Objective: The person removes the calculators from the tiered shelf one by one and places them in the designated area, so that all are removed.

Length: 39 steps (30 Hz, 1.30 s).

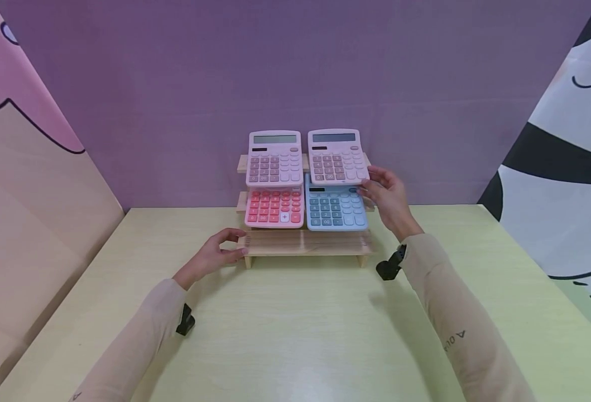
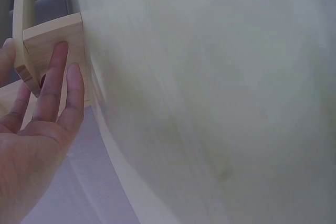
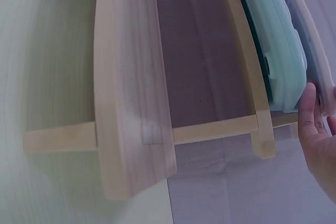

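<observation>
A small tiered wooden rack stands on the table with calculators leaning on its upper tiers. My left hand grips the left end of its lowest board; the left wrist view shows the fingers against the wooden side piece, thumb on the board's other face. On the top tier, my right hand pinches the lower right corner of the right pink calculator, which sits slightly tilted. Just below, the light blue calculator is close to the right fingertips, its top part covered by the pink one.
Left of these, another pale pink calculator leans above a pink one with red keys. The lowest board carries nothing. A purple wall rises behind the pale table, with printed panels at both sides.
</observation>
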Each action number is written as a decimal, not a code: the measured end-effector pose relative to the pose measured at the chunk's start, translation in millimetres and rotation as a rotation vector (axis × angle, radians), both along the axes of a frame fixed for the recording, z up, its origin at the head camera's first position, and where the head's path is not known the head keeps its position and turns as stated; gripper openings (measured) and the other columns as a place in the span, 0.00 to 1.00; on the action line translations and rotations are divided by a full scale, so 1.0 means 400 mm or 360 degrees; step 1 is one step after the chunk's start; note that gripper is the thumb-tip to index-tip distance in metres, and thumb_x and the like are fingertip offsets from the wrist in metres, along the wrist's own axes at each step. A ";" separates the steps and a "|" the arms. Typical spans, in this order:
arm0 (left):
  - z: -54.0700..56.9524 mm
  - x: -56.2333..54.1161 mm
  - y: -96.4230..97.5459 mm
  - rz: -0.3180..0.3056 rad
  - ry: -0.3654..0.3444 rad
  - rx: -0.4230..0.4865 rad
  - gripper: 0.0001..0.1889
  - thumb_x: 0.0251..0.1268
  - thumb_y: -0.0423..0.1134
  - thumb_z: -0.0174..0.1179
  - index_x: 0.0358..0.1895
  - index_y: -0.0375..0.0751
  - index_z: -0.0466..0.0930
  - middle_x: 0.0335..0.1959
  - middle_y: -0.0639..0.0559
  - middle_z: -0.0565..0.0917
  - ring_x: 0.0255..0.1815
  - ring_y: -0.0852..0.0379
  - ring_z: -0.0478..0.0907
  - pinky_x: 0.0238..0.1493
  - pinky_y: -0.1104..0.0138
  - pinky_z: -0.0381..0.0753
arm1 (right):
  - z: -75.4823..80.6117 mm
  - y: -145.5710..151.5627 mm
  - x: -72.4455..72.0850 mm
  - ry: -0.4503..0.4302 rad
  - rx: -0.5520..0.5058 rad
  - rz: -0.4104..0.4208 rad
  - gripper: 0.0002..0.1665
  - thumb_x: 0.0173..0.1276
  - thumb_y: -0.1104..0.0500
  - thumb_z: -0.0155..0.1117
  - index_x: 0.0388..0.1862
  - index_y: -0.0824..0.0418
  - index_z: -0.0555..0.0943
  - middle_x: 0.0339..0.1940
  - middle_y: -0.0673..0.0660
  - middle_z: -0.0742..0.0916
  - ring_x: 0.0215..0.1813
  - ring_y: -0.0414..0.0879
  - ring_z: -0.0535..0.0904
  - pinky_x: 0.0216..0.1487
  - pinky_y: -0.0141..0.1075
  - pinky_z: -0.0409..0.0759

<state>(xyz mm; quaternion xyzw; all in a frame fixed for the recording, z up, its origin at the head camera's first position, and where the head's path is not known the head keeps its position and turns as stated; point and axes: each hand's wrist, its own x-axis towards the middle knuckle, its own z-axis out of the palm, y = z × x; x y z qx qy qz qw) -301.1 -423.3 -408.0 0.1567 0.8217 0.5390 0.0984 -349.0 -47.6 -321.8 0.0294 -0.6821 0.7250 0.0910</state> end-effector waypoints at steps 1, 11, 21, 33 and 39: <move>0.000 0.000 0.000 -0.0002 0.0000 0.0004 0.26 0.60 0.39 0.60 0.61 0.40 0.64 0.56 0.38 0.66 0.44 0.49 0.77 0.47 0.62 0.82 | 0.000 -0.001 -0.001 0.0003 -0.0019 0.0000 0.26 0.66 0.68 0.53 0.63 0.62 0.63 0.52 0.53 0.73 0.50 0.45 0.75 0.51 0.31 0.79; 0.009 0.005 0.002 -0.0016 0.0005 0.0002 0.27 0.61 0.39 0.59 0.62 0.38 0.63 0.56 0.38 0.65 0.46 0.47 0.77 0.49 0.60 0.81 | 0.001 -0.011 -0.005 -0.0032 -0.0171 -0.0037 0.25 0.66 0.69 0.52 0.62 0.61 0.64 0.48 0.52 0.73 0.48 0.45 0.76 0.49 0.30 0.80; 0.009 0.001 0.003 0.0016 -0.0005 -0.0034 0.27 0.61 0.40 0.59 0.62 0.41 0.63 0.57 0.39 0.66 0.45 0.47 0.77 0.47 0.62 0.82 | 0.006 -0.019 -0.001 -0.0037 -0.0273 -0.0042 0.25 0.66 0.69 0.52 0.62 0.61 0.64 0.48 0.53 0.73 0.48 0.45 0.76 0.48 0.30 0.81; 0.003 0.000 0.003 0.0007 0.0018 -0.0020 0.26 0.61 0.40 0.59 0.61 0.40 0.64 0.57 0.39 0.66 0.47 0.46 0.76 0.47 0.61 0.82 | 0.008 -0.030 0.004 -0.0023 -0.0434 -0.0034 0.25 0.66 0.70 0.52 0.62 0.62 0.64 0.48 0.53 0.72 0.49 0.45 0.77 0.52 0.32 0.79; -0.001 -0.002 0.001 0.0011 0.0010 -0.0019 0.27 0.60 0.41 0.60 0.61 0.40 0.64 0.57 0.39 0.66 0.47 0.46 0.76 0.48 0.59 0.82 | 0.009 -0.038 0.008 -0.0047 -0.0529 -0.0030 0.26 0.67 0.69 0.51 0.63 0.61 0.64 0.51 0.54 0.72 0.56 0.49 0.74 0.57 0.36 0.76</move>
